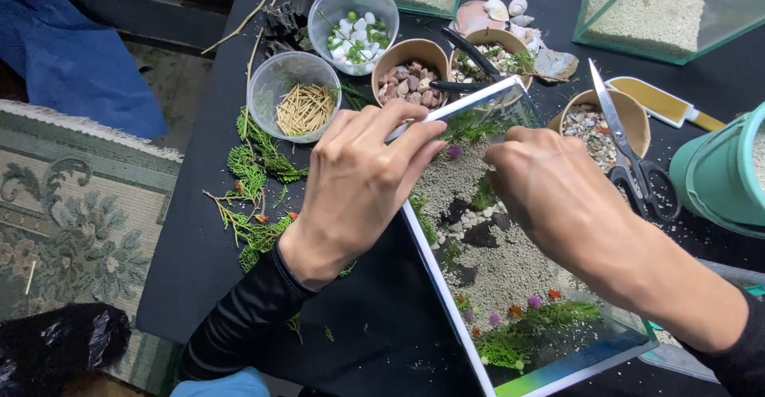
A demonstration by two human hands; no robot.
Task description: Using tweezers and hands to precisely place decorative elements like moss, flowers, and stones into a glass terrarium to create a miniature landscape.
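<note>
You are seeing scissors [629, 146] lying across a paper cup of gravel [594, 122], and a patterned rug [72, 214] lying beside the desk [199, 269].

We see soft, even light from above, faint shadows, sharp focus, slight glare on the glass tank [446, 110] rim

- Single view, head-worn camera, looks steeply down onto a black table [199, 229] from the person's own side.
- Close range: left hand [358, 182] and right hand [558, 198] fill the frame centre, forearms enter from the bottom edge.
- Glass tank [454, 285] sits centre-right, cut by the bottom edge.
- Far edge of frame reaches two more glass containers [661, 14], cropped at the top.
- Left strip shows floor level: patterned rug [72, 206], blue cloth [80, 54].
- No second view, so no shared area.
</note>
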